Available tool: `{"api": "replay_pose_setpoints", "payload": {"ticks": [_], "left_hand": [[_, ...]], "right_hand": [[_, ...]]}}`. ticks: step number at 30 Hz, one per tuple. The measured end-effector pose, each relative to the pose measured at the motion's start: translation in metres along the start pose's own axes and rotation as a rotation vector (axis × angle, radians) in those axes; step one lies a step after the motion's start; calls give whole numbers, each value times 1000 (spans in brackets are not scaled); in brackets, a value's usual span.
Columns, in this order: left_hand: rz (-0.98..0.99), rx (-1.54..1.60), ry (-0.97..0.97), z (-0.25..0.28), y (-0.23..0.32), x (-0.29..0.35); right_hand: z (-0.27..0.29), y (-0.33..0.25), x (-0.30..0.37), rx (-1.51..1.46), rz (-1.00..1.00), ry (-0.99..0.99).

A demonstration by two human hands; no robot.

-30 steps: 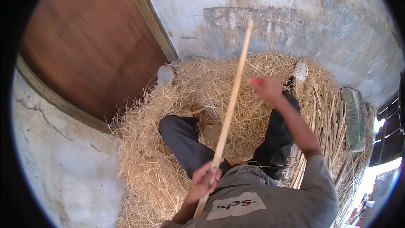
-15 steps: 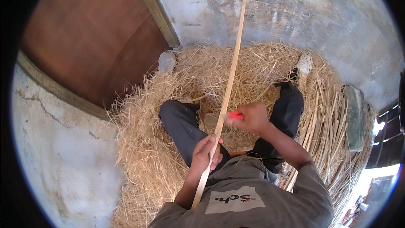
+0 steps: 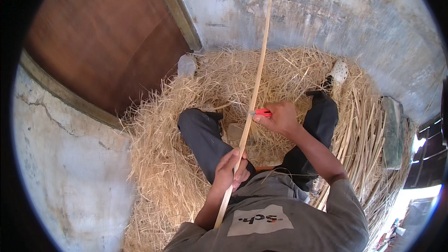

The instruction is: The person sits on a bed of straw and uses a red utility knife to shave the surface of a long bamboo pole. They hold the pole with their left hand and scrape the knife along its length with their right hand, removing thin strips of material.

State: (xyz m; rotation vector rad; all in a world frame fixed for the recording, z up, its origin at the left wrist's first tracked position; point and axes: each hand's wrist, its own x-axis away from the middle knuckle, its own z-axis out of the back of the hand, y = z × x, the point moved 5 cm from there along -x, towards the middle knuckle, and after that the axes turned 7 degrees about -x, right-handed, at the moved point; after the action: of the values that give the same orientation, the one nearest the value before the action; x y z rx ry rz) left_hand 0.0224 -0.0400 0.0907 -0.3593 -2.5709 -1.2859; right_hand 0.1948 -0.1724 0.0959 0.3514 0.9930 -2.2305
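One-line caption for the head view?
Left hand grips a long wooden strip; right hand holds a red knife against it.

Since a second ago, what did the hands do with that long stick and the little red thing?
The right hand, far out over the straw a second ago, pulled back toward the body and brought the red-handled cutter against the long stick. The stick swung a little more upright. The left hand kept its grip low on the stick, and the person stayed sitting in the straw.
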Motion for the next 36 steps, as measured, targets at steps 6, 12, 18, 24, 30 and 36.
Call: {"api": "replay_pose_setpoints", "payload": {"ticks": [6, 12, 18, 24, 30, 36], "left_hand": [[24, 237, -119, 5, -6, 4], [17, 135, -101, 3, -6, 4], [11, 71, -17, -2, 1, 3], [-13, 85, -48, 2, 3, 5], [95, 46, -4, 0, -14, 22], [39, -96, -54, -4, -1, 22]], "right_hand": [[-8, -41, 21, -31, 226, -77], [-10, -19, 13, 89, 168, -85], [-6, -43, 21, 33, 290, -82], [-11, -23, 0, 88, 295, 57], [-8, -9, 5, 53, 207, 0], [2, 5, -7, 132, 186, 17]]}}
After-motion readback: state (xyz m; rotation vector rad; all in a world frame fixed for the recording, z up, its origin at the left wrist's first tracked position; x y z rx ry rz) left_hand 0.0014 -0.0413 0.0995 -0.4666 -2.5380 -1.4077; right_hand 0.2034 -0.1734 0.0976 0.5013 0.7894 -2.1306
